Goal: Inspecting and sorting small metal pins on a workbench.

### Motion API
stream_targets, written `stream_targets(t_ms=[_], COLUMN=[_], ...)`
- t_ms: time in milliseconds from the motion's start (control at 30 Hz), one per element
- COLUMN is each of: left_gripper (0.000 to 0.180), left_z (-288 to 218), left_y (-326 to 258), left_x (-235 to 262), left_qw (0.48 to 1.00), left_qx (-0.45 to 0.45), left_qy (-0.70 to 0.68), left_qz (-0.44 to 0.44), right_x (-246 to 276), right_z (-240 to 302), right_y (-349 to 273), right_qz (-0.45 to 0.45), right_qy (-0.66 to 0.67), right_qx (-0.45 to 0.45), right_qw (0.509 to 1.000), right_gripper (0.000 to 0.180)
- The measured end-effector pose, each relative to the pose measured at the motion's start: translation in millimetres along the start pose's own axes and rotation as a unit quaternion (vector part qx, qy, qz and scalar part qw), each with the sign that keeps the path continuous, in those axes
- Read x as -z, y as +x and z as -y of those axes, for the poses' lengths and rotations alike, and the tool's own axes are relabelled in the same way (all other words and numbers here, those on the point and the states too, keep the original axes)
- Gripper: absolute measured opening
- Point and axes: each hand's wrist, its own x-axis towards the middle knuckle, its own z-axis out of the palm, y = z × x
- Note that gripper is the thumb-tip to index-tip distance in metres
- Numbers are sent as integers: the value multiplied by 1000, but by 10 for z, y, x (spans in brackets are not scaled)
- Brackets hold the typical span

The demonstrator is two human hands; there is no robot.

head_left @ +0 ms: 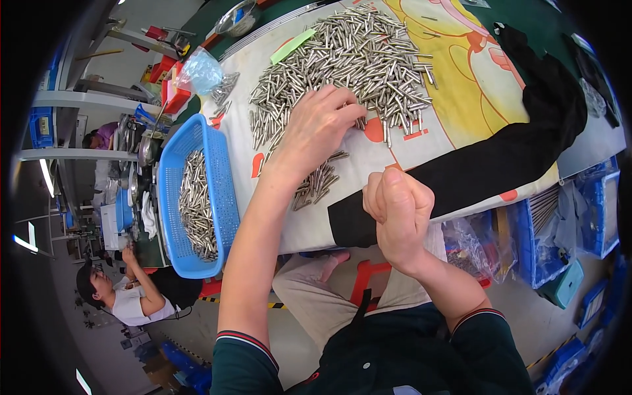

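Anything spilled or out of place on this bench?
Mostly orderly. A few metal pins lie apart from the main pile, up by the clear bag. Left hand rests on the pile; right hand is a closed fist.

Silvery metal pins (355,62) lie on a white-and-yellow cartoon-print cloth (461,85) beside a blue mesh basket (220,178) and black fabric (500,151).

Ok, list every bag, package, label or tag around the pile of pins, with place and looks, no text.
Light green paper strip: flat on the far left edge of the steel pin pile.
Clear bluish plastic bag: crumpled, beyond the blue plastic basket.
Clear plastic bags: crumpled in blue bins, lower right.
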Motion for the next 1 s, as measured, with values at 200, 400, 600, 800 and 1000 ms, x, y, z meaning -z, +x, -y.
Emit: stream_targets(t_ms=[200, 400, 600, 800, 1000], left_gripper=[17, 16, 14, 10, 12], left_z=[-25, -50, -39, -33, -325], left_y=[38, 8, 40, 65, -146], left_x=[46, -1, -79, -105, 206], left_qw=[999, 999, 999, 1000, 1000], left_qx=[-33, -30, -31, -18, 11], left_qy=[22, 13, -5, 5, 26], left_qz=[36, 27, 6, -10, -9], right_x=[-17, -31, -35, -65, -51], right_z=[13, 17, 25, 28, 40], right_y=[8, 1, -8, 21, 64], right_qz=[-14, -23, -28, -29, -36], right_qy=[14, 18, 15, 12, 44], right_qx=[-6, -3, -5, -7, -24], right_qw=[1000, 1000, 999, 999, 998], right_gripper=[41, 41, 41, 41, 42])
